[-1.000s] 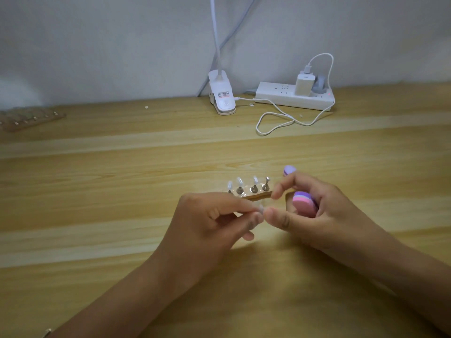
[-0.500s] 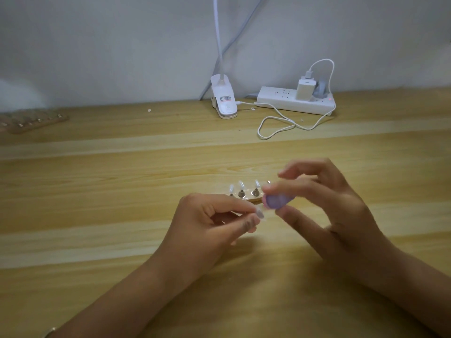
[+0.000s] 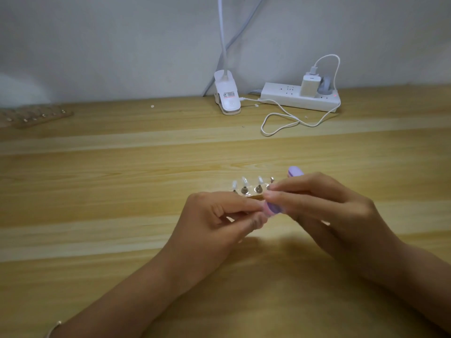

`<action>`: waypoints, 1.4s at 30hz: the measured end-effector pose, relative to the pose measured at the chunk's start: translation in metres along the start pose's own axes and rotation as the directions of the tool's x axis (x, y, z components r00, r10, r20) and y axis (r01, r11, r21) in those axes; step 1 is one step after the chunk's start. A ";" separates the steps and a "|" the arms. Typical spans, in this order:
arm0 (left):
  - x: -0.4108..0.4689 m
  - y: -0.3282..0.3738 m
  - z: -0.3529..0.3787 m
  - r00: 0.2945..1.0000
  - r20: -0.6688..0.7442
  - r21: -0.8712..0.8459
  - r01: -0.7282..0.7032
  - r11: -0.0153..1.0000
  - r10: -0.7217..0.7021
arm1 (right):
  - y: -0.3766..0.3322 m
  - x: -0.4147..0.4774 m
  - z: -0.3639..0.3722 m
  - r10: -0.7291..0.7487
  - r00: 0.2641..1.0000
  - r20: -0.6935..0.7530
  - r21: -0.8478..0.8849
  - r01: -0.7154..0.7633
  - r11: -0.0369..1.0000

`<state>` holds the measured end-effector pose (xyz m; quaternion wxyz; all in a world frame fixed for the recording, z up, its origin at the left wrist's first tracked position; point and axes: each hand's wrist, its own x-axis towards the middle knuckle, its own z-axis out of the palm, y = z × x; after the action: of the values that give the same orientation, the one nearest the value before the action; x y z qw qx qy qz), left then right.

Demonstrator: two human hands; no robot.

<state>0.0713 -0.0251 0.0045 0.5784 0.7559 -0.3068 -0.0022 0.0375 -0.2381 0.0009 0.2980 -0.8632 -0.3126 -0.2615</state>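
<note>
Purple buffer block: long axis near-left to far-right; right hand fingers grip it; left hand pinches small tip.

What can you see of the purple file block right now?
The purple file block is a small oblong with rounded ends, lilac with a pinkish layer at its near end, foam-like. The right hand grips its middle, so only the ends show. It slants, far end poking past the fingers, near end against the fingertips of the left hand, which pinches a small piece, mostly hidden. The peg strip lies just behind it.
</note>
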 end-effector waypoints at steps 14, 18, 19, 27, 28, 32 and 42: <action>0.000 0.001 -0.002 0.998 0.053 -0.068 -0.011 0.998 0.015 | -0.005 -0.004 0.006 -0.204 0.977 0.060 -0.069 0.207 0.976; 0.000 0.000 -0.001 0.996 0.024 -0.121 0.091 0.989 -0.089 | 0.007 -0.002 -0.001 -0.118 0.993 0.027 -0.101 0.120 0.988; 0.000 -0.001 -0.001 0.993 0.020 -0.140 0.118 0.983 -0.116 | 0.008 -0.002 -0.001 -0.085 0.996 0.000 -0.109 0.085 0.990; 0.000 0.001 -0.002 0.980 0.047 -0.271 0.201 0.941 -0.195 | 0.003 -0.001 -0.001 -0.136 0.991 -0.007 -0.115 0.134 0.984; 0.000 0.001 -0.002 0.978 0.045 -0.281 0.210 0.937 -0.205 | 0.005 0.000 -0.002 -0.114 0.993 -0.027 -0.126 0.110 0.986; 0.000 0.003 -0.001 0.978 0.073 -0.312 0.211 0.927 -0.198 | -0.007 -0.004 0.005 -0.217 0.976 0.003 -0.078 0.216 0.973; 0.002 0.004 -0.002 0.965 0.095 -0.397 0.261 0.880 -0.243 | -0.009 -0.004 0.004 -0.250 0.968 -0.010 -0.106 0.247 0.963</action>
<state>0.0718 -0.0246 0.0093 0.7106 0.6525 -0.2110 -0.1571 0.0299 -0.2311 -0.0010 0.2213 -0.8284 -0.4008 -0.3228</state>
